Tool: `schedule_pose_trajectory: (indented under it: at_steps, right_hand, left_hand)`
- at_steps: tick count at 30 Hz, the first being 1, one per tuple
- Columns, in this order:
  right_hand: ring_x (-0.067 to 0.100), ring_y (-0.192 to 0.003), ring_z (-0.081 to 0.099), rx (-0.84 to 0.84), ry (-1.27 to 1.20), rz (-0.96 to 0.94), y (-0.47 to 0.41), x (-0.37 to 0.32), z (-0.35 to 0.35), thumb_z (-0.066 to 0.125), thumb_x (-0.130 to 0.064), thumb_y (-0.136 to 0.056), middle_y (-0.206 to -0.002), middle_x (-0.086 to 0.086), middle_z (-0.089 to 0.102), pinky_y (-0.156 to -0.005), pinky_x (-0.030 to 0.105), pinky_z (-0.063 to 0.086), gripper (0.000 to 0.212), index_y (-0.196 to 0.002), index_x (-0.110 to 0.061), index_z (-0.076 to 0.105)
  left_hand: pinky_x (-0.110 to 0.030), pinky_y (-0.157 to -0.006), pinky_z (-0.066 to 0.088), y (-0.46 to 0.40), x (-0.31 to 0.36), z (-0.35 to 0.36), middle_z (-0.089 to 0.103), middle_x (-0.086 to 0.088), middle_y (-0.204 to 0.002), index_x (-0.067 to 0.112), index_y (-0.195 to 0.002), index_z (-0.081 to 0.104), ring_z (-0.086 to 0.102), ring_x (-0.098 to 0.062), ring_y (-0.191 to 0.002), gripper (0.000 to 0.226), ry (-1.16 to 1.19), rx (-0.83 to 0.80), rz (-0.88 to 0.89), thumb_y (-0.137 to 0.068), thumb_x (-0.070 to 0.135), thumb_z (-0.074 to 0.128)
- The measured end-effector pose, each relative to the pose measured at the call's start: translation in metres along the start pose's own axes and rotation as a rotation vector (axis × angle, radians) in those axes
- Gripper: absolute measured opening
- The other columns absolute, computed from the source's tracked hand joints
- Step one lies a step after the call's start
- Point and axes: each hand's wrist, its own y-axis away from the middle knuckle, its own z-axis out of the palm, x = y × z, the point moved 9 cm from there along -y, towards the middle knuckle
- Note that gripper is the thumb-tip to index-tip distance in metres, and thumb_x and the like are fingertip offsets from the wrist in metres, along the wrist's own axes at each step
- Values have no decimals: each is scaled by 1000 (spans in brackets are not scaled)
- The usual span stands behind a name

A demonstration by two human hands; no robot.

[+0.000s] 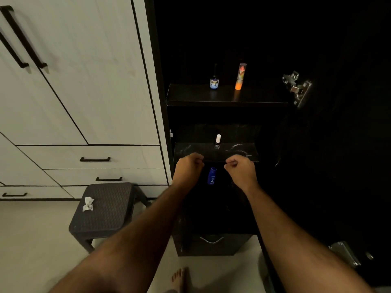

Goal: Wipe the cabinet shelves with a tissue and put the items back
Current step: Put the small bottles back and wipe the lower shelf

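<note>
Both grips are curled with nothing in them: the left hand [187, 166] and right hand [241, 169] hover just in front of the middle shelf [243, 152], either side of its white-capped bottle [217, 141]. Above that shelf, the top shelf [190, 96] carries a small dark bottle [214, 80] and an orange tube [240, 76]; below it stands a blue bottle [212, 176]. The crumpled tissue [88, 204] lies on the stool [110, 208], well left of it — wiping looks finished, items seemingly back — little appears left

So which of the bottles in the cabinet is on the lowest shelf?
The blue bottle, seen between the hands; the white-capped one sits a shelf higher, the other two higher still.
</note>
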Motion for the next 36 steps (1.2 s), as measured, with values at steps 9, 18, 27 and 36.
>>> schedule_pose_trajectory:
  at_steps: [9,18,27,36]
  right_hand:
    - [11,-79,62,110,-74,60,-88,7,18,70,2,-83,-83,3,68,-77,17,50,13,-92,-8,70]
    - [14,-91,64,29,-22,73,-136,16,49,73,5,-76,-96,5,70,-81,19,47,22,-95,-4,70]
    - [0,-65,56,5,-64,16,-134,13,57,69,9,-80,-77,4,65,-60,-3,37,10,-80,-1,68]
    - [-1,-62,62,-157,-424,147,-85,13,50,70,0,-84,-77,-4,67,-48,14,45,14,-91,-12,67]
  left_hand:
    - [-25,-98,45,-101,-8,34,64,-3,-120,12,-123,60,59,-14,-112,33,2,-35,-10,-90,9,61]
    - [-34,-95,49,-161,-16,80,67,-11,-116,4,-118,63,63,-24,-107,33,43,-200,-43,-85,-2,59]
    - [-38,-86,53,-168,-27,90,72,-10,-99,10,-103,69,67,-23,-94,24,43,-192,-30,-83,1,60]
    - [-20,-85,48,-118,-17,63,72,-2,-104,11,-111,70,64,-11,-94,26,83,-105,-14,-86,9,68]
